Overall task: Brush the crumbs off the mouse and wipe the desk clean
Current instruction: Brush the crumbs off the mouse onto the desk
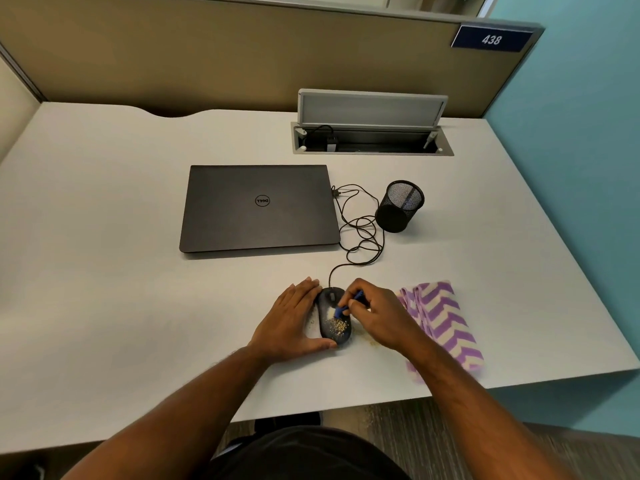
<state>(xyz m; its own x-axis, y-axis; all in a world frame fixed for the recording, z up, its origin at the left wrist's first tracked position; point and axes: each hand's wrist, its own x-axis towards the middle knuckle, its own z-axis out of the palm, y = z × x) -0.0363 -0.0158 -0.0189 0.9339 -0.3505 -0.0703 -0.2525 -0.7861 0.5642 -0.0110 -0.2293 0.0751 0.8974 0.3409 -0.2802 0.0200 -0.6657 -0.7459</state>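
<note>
Head view is showing the person working near the front edge of the table (104, 202), a little right of its middle. The left hand (294, 317) is lying with straight fingers along the left flank of the black corded mouse (334, 315), thumb wrapping round its near end, bracing it in place. The right hand (377, 313) is pinching a small blue brush (349, 304), whose pale bristles are touching the mouse's back just above a patch of tan crumbs (337, 327). A few more crumbs are lying on the table just right of the mouse, partly under the right hand.

The step in hand looks to be the brushing, about midway: most crumbs are sitting on the rear half of the mouse. To do it well, short, light strokes in one direction would probably serve best, sweeping toward the right side where loose crumbs are already gathering, so one pile forms for wiping. Pressing hard risks grinding bits into the seam round the scroll wheel. The bracing hand is worth keeping firm, since the cord (360, 233), looping back toward the closed laptop (258, 207), could tug the mouse askew.

The folded purple-and-cream zigzag cloth (441, 320) is lying just right of the right hand, near the front edge, ready for the wipe. A black mesh pen cup (398, 206) is standing well behind, beside the cord.
</note>
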